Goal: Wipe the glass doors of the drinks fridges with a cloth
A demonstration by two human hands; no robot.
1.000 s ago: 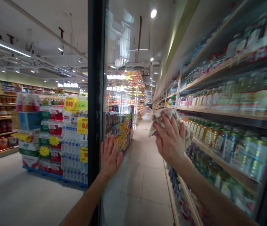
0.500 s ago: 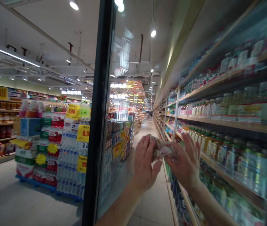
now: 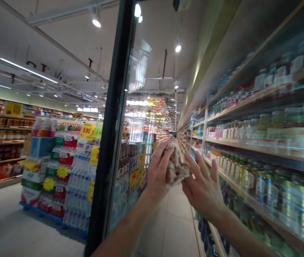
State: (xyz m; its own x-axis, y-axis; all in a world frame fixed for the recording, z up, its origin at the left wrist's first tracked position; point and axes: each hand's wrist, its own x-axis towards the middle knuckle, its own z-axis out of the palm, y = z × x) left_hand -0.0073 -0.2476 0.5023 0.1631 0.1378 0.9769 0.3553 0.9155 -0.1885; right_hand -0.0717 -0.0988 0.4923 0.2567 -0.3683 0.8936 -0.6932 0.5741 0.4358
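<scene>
A crumpled, light-coloured cloth with brownish patches is bunched up in front of me. My left hand is closed around its left side, fingers bent over it. At the cloth's right edge is my right hand, its fingers stretched out and spread. Its thumb side meets the cloth, but whether it presses on it I cannot tell. Both hands are raised before a clear glass pane with a dark upright frame.
To the right, shelves hold rows of bottled drinks. Left of the frame stands a stack of packed water bottles with yellow price signs. Farther left are shelves of jars. A tiled aisle floor runs ahead.
The right hand has loosened from the cloth and spread its fingers. The left hand has turned more upright with the cloth, now bunched more on its side. The view has shifted slightly.
</scene>
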